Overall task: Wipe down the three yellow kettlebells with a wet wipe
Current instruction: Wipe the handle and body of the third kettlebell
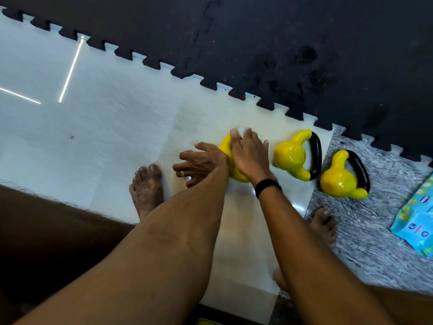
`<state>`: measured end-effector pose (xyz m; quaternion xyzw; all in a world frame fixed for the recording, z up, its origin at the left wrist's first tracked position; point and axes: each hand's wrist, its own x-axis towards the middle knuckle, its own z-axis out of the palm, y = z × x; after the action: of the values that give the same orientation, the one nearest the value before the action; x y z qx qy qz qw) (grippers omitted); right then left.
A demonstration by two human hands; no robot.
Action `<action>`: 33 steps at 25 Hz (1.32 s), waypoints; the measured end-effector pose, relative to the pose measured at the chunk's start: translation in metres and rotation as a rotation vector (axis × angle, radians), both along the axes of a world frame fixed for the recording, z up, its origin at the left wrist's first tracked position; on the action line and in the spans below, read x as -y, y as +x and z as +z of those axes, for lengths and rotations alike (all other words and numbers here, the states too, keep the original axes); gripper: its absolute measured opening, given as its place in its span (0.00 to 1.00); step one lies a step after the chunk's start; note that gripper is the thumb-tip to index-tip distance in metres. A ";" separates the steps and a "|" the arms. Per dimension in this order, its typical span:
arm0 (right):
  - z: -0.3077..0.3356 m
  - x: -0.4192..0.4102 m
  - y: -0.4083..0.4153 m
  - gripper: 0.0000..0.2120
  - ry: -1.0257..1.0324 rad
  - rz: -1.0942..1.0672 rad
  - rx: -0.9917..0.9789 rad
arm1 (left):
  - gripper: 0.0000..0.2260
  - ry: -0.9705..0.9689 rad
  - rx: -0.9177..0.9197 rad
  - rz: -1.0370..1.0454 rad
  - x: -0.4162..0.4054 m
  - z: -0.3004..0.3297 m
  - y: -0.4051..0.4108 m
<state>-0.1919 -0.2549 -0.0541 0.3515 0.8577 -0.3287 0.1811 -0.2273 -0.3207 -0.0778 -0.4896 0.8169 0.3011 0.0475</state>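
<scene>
Three yellow kettlebells with black handles lie on the floor in a row. The left kettlebell (226, 146) is mostly covered by my hands. My right hand (249, 152) presses a white wet wipe (242, 130) onto its top, fingers closed over the wipe. My left hand (199, 164), wearing a gold ring, rests against the kettlebell's left side with fingers spread. The middle kettlebell (293, 156) and the right kettlebell (339, 181) lie untouched to the right.
A blue pack of wet wipes (414, 221) lies at the right edge on grey speckled floor. Black interlocking foam mats (281, 43) cover the far floor. My bare feet (146, 188) stand on white tiles close to the kettlebells.
</scene>
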 end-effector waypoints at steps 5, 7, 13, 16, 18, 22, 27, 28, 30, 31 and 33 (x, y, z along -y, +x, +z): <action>-0.002 0.008 0.017 0.33 0.005 0.053 0.034 | 0.10 0.005 -0.010 -0.015 -0.003 0.003 0.000; 0.001 -0.009 0.002 0.31 -0.110 -0.039 0.038 | 0.11 0.012 -0.009 -0.016 -0.003 0.000 0.002; 0.008 0.017 0.044 0.36 -0.077 -0.003 0.026 | 0.12 0.005 0.001 -0.025 -0.003 0.001 0.001; 0.005 -0.005 0.023 0.33 -0.193 -0.186 0.053 | 0.13 -0.005 -0.015 -0.032 -0.004 -0.002 0.003; 0.006 -0.007 0.027 0.32 -0.202 -0.192 0.016 | 0.13 -0.013 -0.016 -0.028 -0.003 -0.004 0.002; 0.012 0.036 0.069 0.36 -0.122 -0.173 -0.008 | 0.11 -0.010 -0.018 -0.023 -0.002 -0.003 0.003; 0.011 0.012 0.059 0.34 -0.295 -0.370 -0.022 | 0.11 -0.047 0.000 -0.075 -0.003 -0.005 0.004; 0.014 0.017 0.062 0.34 -0.325 -0.397 -0.036 | 0.12 -0.057 0.004 -0.107 -0.002 -0.005 0.003; 0.022 0.038 0.068 0.35 -0.413 -0.502 -0.055 | 0.16 -0.033 0.017 -0.142 0.000 -0.006 0.002; 0.022 0.045 0.067 0.35 -0.458 -0.595 -0.064 | 0.17 -0.019 0.013 -0.145 0.000 -0.006 0.003; 0.016 0.042 0.058 0.33 -0.568 -0.864 -0.102 | 0.20 -0.010 0.002 -0.149 -0.001 -0.007 0.004</action>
<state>-0.1340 -0.2968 -0.0385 0.5941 0.5190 -0.6100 0.0749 -0.2231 -0.3192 -0.0849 -0.4278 0.8526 0.2921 0.0682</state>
